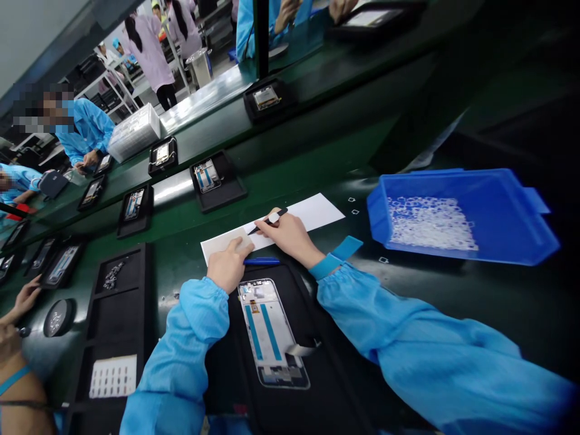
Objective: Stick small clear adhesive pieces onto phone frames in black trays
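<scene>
My right hand [290, 232] grips black tweezers [281, 213], their tips down at a small off-white sheet [233, 237]. That sheet rests on a long white paper strip [317, 211]. My left hand [229, 264] presses on the small sheet with fingers stretched out. A blue pen-like stick [261, 261] lies just below both hands. Nearer to me, an opened phone body [265, 311] with two blue strips sits in a black tray [312, 314]. A grey ribbon-like tab [301, 349] sticks out from its right side.
At right stands a blue bin [507, 223] of small white frame-shaped pieces; a few lie loose beside it. A black compartment tray [142, 302] holds small parts at left. Phone trays [222, 196] line the green bench. A co-worker's hand [27, 296] is at far left.
</scene>
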{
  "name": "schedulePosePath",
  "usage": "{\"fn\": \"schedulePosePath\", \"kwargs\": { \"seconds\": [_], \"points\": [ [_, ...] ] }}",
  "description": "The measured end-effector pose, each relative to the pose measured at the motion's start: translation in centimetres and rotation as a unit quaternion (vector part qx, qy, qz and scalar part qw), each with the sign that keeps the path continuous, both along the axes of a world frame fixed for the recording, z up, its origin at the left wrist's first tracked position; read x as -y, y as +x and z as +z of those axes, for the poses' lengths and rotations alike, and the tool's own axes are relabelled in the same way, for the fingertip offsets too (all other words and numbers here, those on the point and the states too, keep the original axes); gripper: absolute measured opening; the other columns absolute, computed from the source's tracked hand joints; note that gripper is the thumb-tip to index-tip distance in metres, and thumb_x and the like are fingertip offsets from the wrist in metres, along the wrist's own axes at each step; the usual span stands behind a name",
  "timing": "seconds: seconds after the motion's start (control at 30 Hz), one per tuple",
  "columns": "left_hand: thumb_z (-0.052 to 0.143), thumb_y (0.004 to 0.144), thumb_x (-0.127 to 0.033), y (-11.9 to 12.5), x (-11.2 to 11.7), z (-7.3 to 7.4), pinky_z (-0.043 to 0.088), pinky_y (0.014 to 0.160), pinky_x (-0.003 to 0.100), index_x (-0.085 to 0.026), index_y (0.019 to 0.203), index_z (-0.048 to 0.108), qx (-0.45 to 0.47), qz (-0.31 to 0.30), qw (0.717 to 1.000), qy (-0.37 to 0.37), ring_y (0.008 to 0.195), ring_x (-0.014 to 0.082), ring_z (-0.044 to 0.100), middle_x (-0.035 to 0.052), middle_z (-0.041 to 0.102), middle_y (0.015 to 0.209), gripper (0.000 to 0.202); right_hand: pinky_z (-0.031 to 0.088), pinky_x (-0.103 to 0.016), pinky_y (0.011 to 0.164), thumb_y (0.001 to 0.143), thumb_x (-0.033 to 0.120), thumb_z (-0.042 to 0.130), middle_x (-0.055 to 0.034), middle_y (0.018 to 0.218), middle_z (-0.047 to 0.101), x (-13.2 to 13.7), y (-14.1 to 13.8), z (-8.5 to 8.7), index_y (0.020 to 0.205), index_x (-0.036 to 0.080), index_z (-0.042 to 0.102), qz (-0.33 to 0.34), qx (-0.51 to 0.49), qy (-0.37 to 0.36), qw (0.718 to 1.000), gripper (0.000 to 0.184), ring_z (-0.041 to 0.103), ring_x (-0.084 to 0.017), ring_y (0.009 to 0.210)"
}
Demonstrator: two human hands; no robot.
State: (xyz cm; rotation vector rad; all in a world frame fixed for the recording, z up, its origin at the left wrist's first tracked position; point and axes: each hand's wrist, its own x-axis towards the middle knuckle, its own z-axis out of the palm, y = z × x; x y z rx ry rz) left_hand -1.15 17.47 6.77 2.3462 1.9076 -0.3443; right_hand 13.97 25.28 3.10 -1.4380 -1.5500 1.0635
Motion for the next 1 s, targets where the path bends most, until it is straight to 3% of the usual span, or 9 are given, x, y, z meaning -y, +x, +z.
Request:
{"fn": "schedulePosePath", "kwargs": {
  "seconds": [0.2, 0.33, 0.47, 0.53, 0.63, 0.7, 0.8, 1.0],
  "points": [
    [0.051, 0.087, -0.011, 0.0, 0.0, -0.1, 0.059, 0.078, 0.04, -0.037, 0.137, 0.051, 0.016, 0.005, 1.0, 0.005, 0.098, 0.025, 0.068, 0.0052, 0.045, 0.148, 0.056, 0.048, -0.03, 0.063, 0.078, 0.023, 0.066, -0.0024, 0.058, 0.07, -0.2, -0.2, 0.0, 0.066, 0.022, 0.052, -0.006, -0.048, -0.016, 0.999, 0.019, 0.071, -0.023, 0.066],
    [0.053, 0.086, -0.011, -0.4, -0.1, -0.2, 0.058, 0.082, 0.04, -0.038, 0.135, 0.053, 0.045, 0.012, 0.999, 0.004, 0.102, 0.0245, 0.067, 0.0031, 0.046, 0.148, 0.056, 0.049, -0.028, 0.055, 0.082, 0.028, 0.062, -0.0053, 0.065, 0.072, 0.2, 0.4, 0.0, 0.07, 0.021, 0.053, -0.024, -0.108, -0.024, 0.994, 0.016, 0.071, -0.023, 0.068],
    [0.053, 0.086, -0.012, -1.5, 0.4, 0.2, 0.053, 0.091, 0.033, -0.032, 0.127, 0.061, 0.158, 0.063, 0.983, 0.062, 0.115, 0.0211, 0.061, 0.0016, 0.056, 0.138, 0.046, 0.047, -0.028, 0.052, 0.082, 0.041, 0.062, -0.0034, 0.058, 0.066, 3.8, 2.4, 0.0, 0.068, 0.022, 0.053, -0.034, -0.151, -0.033, 0.987, 0.025, 0.071, -0.025, 0.07],
    [0.052, 0.089, -0.018, -1.8, 0.9, 0.4, 0.05, 0.088, 0.029, -0.025, 0.118, 0.066, 0.229, 0.094, 0.965, 0.087, 0.106, 0.0193, 0.063, 0.0034, 0.067, 0.119, 0.032, 0.048, -0.029, 0.054, 0.079, 0.048, 0.066, -0.0005, 0.05, 0.059, 6.4, 3.3, 0.0, 0.065, 0.023, 0.053, -0.008, -0.158, -0.041, 0.987, 0.032, 0.07, -0.025, 0.066],
    [0.05, 0.091, -0.034, -1.8, 1.7, 0.6, 0.048, 0.074, 0.026, -0.019, 0.094, 0.071, 0.299, 0.106, 0.948, -0.006, 0.076, 0.0164, 0.064, 0.0014, 0.07, 0.081, 0.026, 0.047, -0.03, 0.054, 0.08, 0.051, 0.065, -0.0023, 0.058, 0.063, 9.7, 4.0, 0.0, 0.065, 0.022, 0.058, 0.007, -0.112, -0.026, 0.993, 0.033, 0.068, -0.023, 0.063],
    [0.051, 0.09, -0.038, -1.5, 2.0, 0.6, 0.044, 0.067, 0.025, -0.017, 0.084, 0.069, 0.312, 0.102, 0.941, -0.081, 0.065, 0.0143, 0.059, -0.0006, 0.066, 0.07, 0.028, 0.048, -0.031, 0.056, 0.082, 0.048, 0.063, -0.0043, 0.068, 0.067, 10.8, 4.0, 0.0, 0.066, 0.021, 0.06, 0.006, -0.076, -0.009, 0.997, 0.031, 0.068, -0.022, 0.065],
    [0.051, 0.088, -0.038, -1.1, 2.1, 0.3, 0.041, 0.063, 0.024, -0.017, 0.082, 0.069, 0.309, 0.094, 0.938, -0.125, 0.063, 0.0135, 0.055, -0.0014, 0.064, 0.069, 0.028, 0.049, -0.031, 0.058, 0.084, 0.043, 0.061, -0.0042, 0.072, 0.069, 11.1, 3.6, 0.0, 0.068, 0.022, 0.061, 0.018, -0.04, 0.006, 0.999, 0.027, 0.068, -0.022, 0.067],
    [0.053, 0.087, -0.04, -1.0, 1.7, 0.2, 0.04, 0.063, 0.025, -0.018, 0.086, 0.071, 0.291, 0.087, 0.943, -0.138, 0.064, 0.0148, 0.057, -0.0002, 0.067, 0.07, 0.029, 0.044, -0.031, 0.056, 0.086, 0.039, 0.06, -0.0035, 0.071, 0.068, 11.1, 3.0, -0.1, 0.069, 0.021, 0.06, 0.017, 0.0, 0.02, 1.0, 0.025, 0.064, -0.021, 0.063]
  ]
}}
